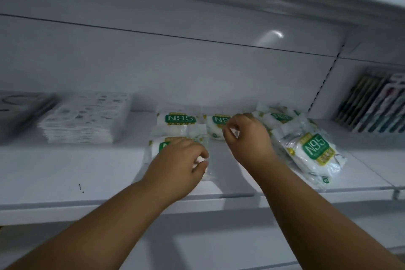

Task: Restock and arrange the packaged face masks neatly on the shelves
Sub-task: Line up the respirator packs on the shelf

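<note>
- We see the left hand (178, 160) with fingers curled, its grip pinching the right edge of the near clear plastic N95 mask packet with a green label (156, 146), which lies flat on the white shelf (65, 171).
- Our right hand (247, 136) pinches a clear corner of the middle N95 packet (215, 123) further back.
- Another labelled packet (177, 121) lies behind the near one; a loose heap of N95 packets (311, 151) sits just right, reaching the shelf's front edge.
- Bare shelf opens leftward, before a blurred stack of patterned white packs (85, 116).
- Upright dark items (370, 107) at far right are cut off.
</note>
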A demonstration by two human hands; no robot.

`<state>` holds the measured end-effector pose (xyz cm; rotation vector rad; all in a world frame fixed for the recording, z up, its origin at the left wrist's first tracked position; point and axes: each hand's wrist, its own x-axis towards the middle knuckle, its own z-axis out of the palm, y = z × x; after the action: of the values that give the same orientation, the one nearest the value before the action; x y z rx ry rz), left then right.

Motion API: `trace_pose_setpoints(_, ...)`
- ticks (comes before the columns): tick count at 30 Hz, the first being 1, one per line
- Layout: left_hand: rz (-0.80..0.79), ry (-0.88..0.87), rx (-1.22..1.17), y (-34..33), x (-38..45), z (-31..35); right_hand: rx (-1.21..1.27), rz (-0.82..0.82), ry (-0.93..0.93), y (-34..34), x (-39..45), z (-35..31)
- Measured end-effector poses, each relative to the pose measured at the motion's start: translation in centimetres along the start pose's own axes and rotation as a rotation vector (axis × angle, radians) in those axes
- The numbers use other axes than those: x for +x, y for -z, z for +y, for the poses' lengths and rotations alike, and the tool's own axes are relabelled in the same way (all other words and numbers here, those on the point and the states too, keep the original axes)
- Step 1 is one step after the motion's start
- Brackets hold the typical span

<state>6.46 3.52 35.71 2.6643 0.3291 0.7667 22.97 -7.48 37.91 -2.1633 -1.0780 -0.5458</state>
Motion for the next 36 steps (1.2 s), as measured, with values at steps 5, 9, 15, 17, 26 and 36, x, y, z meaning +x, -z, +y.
trace_pose_setpoints(5,-0.053,-0.028,-0.028,-2.6,2.0,4.2,-0.025,0.021,-0.056,4.4,0.6,4.4)
trace_pose_setpoints(9,-0.091,0.028,-0.077,-5.7,3.9,8.3,-0.096,0.004,-0.098,7.7,0.2,9.6)
trace_pose_setpoints(15,-0.163,0.343,-0.298,-10.9,6.8,14.9,-0.221,-0.142,-0.179,10.5,0.2,16.4)
trace_pose_setpoints(17,-0.175,0.377,-0.259,-12.5,7.5,16.5,-0.208,-0.189,-0.174,10.7,-0.2,17.7)
trace_pose_setpoints(26,-0.003,0.600,-0.342,-16.3,9.0,20.9,-0.030,-0.201,-0.145,11.4,-0.8,21.8)
trace_pose_setpoints(36,0.378,0.715,-0.890,-15.1,8.5,20.8,0.734,-0.095,-0.641,12.5,-0.7,20.6)
